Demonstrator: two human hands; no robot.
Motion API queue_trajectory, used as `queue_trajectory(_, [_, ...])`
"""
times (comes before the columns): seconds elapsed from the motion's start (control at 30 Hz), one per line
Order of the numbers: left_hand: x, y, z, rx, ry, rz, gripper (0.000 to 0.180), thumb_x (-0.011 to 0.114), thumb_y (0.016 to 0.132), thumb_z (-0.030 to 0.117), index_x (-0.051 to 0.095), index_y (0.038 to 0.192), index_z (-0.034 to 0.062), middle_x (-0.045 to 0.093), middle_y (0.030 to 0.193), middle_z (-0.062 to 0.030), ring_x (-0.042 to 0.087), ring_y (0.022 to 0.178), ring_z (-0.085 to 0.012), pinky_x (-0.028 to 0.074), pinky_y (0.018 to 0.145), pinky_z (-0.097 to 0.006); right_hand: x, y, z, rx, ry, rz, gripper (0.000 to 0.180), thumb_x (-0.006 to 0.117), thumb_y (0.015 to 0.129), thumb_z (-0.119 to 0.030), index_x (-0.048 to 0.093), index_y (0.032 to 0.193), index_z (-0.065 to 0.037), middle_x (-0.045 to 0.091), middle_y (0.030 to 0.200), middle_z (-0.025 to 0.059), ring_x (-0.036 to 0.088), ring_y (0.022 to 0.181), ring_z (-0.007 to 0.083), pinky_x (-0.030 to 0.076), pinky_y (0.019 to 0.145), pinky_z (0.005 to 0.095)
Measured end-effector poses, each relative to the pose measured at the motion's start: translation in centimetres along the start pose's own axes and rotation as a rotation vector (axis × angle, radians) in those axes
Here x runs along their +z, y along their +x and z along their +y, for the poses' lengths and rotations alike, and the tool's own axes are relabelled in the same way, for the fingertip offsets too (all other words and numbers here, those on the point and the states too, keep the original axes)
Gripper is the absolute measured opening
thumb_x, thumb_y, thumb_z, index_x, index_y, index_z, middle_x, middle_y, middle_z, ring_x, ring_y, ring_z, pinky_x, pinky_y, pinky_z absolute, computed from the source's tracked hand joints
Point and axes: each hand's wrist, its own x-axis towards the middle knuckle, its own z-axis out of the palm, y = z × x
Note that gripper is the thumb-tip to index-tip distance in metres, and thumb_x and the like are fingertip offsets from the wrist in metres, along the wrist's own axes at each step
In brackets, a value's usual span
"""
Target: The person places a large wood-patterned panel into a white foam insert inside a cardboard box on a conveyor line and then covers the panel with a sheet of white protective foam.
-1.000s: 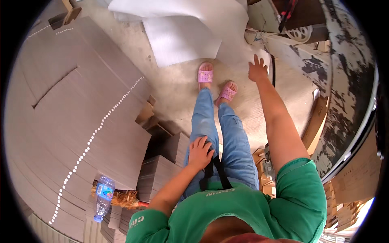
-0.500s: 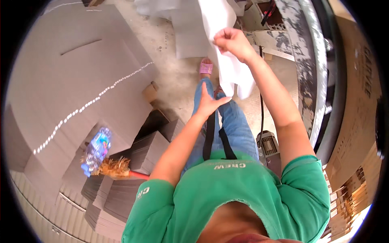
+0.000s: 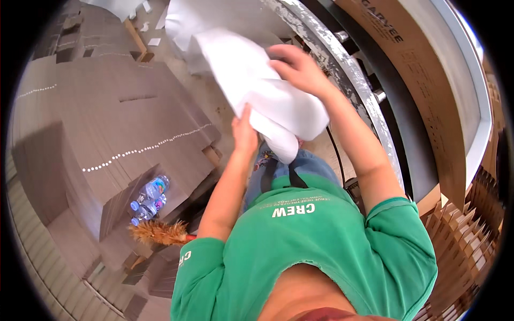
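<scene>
A large, thin white sheet (image 3: 267, 104), folded over itself, hangs in front of my body; whether it is foam or paper I cannot tell. My left hand (image 3: 245, 132) grips its near left edge, the thumb on top and the other fingers hidden behind it. Over the sheet's right side is my right hand (image 3: 300, 68), slightly blurred. Its bent fingers and thumb are apart, with nothing visible between them. The far end of the sheet runs on toward more pale sheeting (image 3: 182, 24) at the top.
Stacked grey-brown cardboard (image 3: 128, 117) fills the left, with two plastic bottles (image 3: 150, 198) and a feather duster (image 3: 158, 232) on or beside it. To the right runs a worn metal-edged frame (image 3: 356, 88) beside a large printed carton (image 3: 417, 59). A black cable (image 3: 336, 150) hangs near my right forearm.
The white sheet has swung up and left and now spreads between my hands. My left hand has closed on its edge. My right hand has loosened its pinch. The view has turned.
</scene>
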Motion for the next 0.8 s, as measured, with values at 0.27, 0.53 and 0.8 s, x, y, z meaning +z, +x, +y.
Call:
queue_trajectory(0.27, [-1.6,-1.3,6.0,0.059,-0.109,-0.02,0.04,0.05,0.087,0.015,0.041,0.118,-0.0089,0.051,0.115,-0.0132,0.051,0.103,-0.024,0.044,0.085,-0.035,-5.4,-19.8,1.4,0.625,0.229,-0.01,0.074,0.067,0.074,-0.031,0.031,0.13,0.002,0.04,0.127,0.0204,0.041,0.117,0.0287,0.035,0.095,0.0386])
queue_trajectory(0.53, [-2.4,-0.5,7.2,0.048,-0.026,-0.072,0.039,0.049,0.087,0.011,0.04,0.118,-0.0105,0.049,0.117,-0.0157,0.051,0.104,-0.0262,0.043,0.087,-0.036,-3.0,-18.0,-0.4,0.523,0.973,0.086,0.026,0.056,0.083,-0.013,0.054,0.106,0.0,0.06,0.088,0.0042,0.057,0.075,0.0108,0.046,0.067,0.0253])
queue_trajectory(0.8, [-3.8,0.7,8.8,-0.021,0.076,-0.094,0.04,0.049,0.086,0.01,0.039,0.117,-0.0129,0.049,0.115,-0.0178,0.051,0.103,-0.0277,0.043,0.087,-0.037,-2.8,-15.8,-6.2,0.38,0.947,0.173,0.016,0.056,0.082,-0.013,0.059,0.095,-0.003,0.06,0.081,0.0027,0.055,0.073,0.0096,0.044,0.067,0.0231])
